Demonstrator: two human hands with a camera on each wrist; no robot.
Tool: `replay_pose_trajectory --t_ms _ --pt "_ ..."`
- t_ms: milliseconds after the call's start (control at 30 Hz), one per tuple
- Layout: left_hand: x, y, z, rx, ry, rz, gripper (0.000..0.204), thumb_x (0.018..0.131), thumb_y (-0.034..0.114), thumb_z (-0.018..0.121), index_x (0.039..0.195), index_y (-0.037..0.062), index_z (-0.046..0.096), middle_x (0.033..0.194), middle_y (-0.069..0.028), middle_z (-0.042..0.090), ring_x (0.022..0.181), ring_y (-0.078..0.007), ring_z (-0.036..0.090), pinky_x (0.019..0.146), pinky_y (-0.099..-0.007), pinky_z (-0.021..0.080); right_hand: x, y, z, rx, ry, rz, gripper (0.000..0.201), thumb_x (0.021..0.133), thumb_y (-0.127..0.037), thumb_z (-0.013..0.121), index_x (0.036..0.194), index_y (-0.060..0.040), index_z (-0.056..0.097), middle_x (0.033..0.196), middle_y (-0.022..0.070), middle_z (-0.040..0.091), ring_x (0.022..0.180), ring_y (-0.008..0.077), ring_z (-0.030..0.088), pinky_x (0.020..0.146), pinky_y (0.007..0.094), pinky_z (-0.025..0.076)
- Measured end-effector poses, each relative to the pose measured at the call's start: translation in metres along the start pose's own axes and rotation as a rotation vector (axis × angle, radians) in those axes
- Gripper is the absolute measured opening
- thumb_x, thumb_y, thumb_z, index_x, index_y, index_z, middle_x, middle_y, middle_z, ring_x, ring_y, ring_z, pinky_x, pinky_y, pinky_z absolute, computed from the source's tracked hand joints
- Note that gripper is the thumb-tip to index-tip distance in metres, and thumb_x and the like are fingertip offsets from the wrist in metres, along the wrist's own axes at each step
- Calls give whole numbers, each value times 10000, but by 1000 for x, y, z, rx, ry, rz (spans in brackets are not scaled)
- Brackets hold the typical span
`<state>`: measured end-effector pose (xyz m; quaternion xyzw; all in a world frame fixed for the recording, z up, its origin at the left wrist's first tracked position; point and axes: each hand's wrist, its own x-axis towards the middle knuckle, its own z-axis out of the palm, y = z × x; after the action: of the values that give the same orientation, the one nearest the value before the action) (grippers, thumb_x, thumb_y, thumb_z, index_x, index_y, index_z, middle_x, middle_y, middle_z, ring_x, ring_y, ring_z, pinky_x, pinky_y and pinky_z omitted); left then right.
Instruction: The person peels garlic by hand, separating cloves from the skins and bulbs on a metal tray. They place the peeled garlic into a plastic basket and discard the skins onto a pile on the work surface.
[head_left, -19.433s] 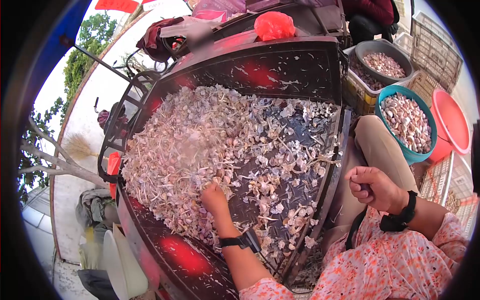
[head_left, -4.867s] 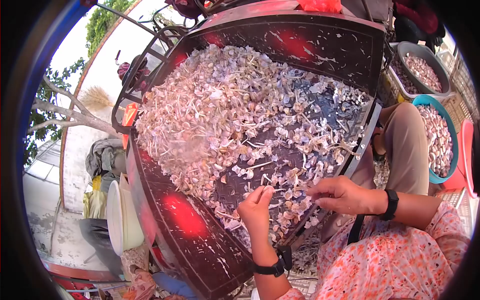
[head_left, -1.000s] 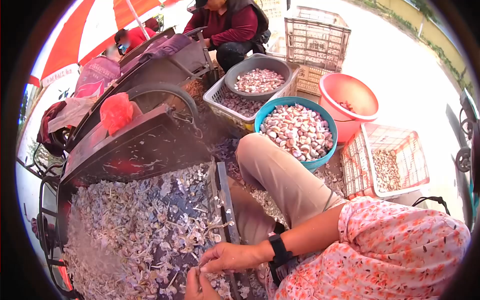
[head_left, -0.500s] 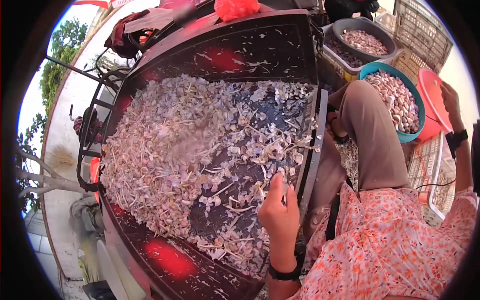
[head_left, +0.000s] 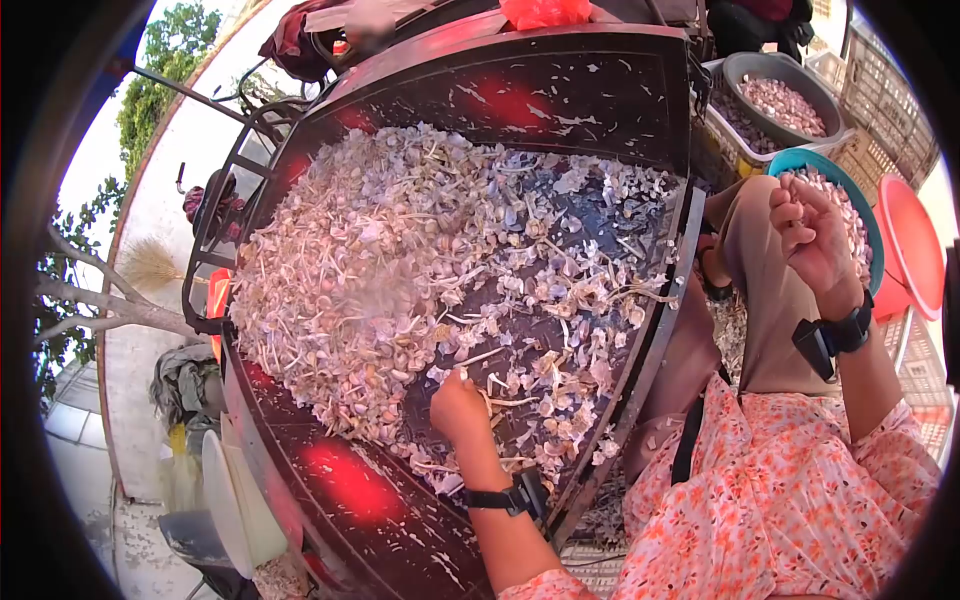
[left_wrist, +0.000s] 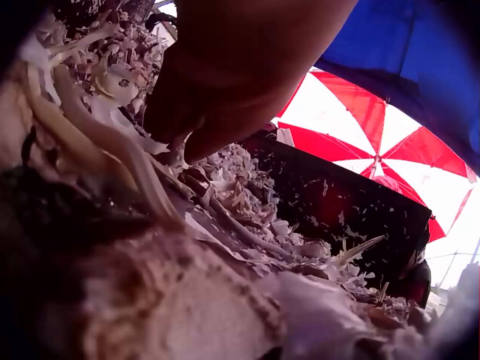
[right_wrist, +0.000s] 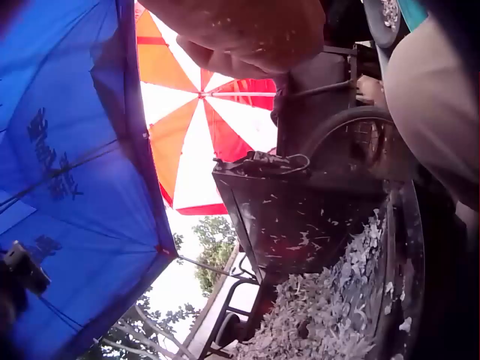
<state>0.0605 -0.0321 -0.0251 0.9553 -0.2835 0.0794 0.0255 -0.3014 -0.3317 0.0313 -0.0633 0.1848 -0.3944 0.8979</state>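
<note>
Papery garlic husks and stalks (head_left: 350,250) lie heaped in the dark metal cart bed (head_left: 590,90). At the lower edge of the heap is my left hand (head_left: 460,408); its fingertips pinch a small pale garlic piece (head_left: 462,373). In the left wrist view, the left hand (left_wrist: 225,82) reaches down among husks and stalks. Beside the teal basin (head_left: 878,240) of cloves (head_left: 855,225), my right hand (head_left: 815,240) is raised, fingers loosely bent, with nothing visible in them. The right hand (right_wrist: 247,34) also shows at the top of the right wrist view.
A grey basin (head_left: 828,85) of cloves sits on a crate at the upper right, with a red tub (head_left: 910,245) below. My bent knee (head_left: 765,260) is beside the cart's right edge. A pale tub (head_left: 240,510) stands left of the cart. Umbrellas (right_wrist: 67,187) hang overhead.
Since half a second ago, my right hand has come back from beside the red tub to near the teal basin. My left hand has moved down and left into the husks.
</note>
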Motion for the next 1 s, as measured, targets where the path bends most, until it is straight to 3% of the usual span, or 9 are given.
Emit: replay_pose_trajectory --t_ms 167,233,367,633,733,833,933,967,1000 --pt "4 2 -7 24 -53 122 243 763 65 609 995 5 646 783 -186 661 687 -312 654 616 -394 514 -9 92 13 -432 -73 345 153 903 -159 516 937 -19 568 760 17 554 555 30 464 370 142 281" --pt "-6 10 -8 -1184 -198 -308 322 752 3 575 1062 -82 603 864 -183 667 754 -247 669 645 -318 533 -11 124 21 -646 -78 519 181 898 -166 529 989 -19 581 750 12 567 538 30 469 389 146 292" --pt "-55 57 -56 -1794 -234 -217 335 749 -32 580 1071 -122 576 940 -181 651 838 -233 652 702 -280 533 -13 183 34 -744 -289 633 234 908 -211 524 1032 -33 612 784 3 604 581 32 514 419 161 344" --pt "-86 83 -70 -1440 56 138 274 770 34 636 1019 -78 631 1130 -213 598 1155 -338 513 1018 -432 339 -20 201 47 -439 -431 820 240 913 -234 557 1078 -65 599 723 -38 542 556 9 428 409 151 255" --pt "-86 79 -76 -1796 26 481 403 833 210 601 1091 -99 581 1114 -278 580 1108 -369 544 962 -419 406 -30 192 53 -323 -465 963 239 913 -113 546 1140 -39 565 818 52 613 547 40 424 439 164 297" --pt "-70 54 -74 -1781 134 178 408 865 193 567 1137 -111 545 1080 -289 589 1020 -365 595 885 -391 468 -53 177 65 -205 -714 1084 317 909 -108 551 1209 -6 525 955 54 620 611 40 462 521 161 363" --pt "-15 24 -45 -895 128 -122 330 860 154 565 1102 -69 593 1005 -178 659 891 -239 655 792 -317 498 -75 155 89 -411 -1270 867 319 916 -87 527 1194 67 501 1050 127 571 936 199 551 820 305 413" --pt "3 6 -25 -716 89 -101 317 841 153 580 1102 -24 610 974 -174 665 868 -256 657 769 -329 500 -87 139 110 -449 -1216 583 185 843 -43 614 993 63 620 853 143 628 710 223 631 545 292 479" --pt "16 -4 -10 -540 44 -82 311 821 153 595 1102 22 626 944 -170 670 845 -273 660 746 -342 501 -89 132 116 -448 -1254 520 193 847 -48 616 1001 69 614 877 155 626 746 241 631 591 303 484"
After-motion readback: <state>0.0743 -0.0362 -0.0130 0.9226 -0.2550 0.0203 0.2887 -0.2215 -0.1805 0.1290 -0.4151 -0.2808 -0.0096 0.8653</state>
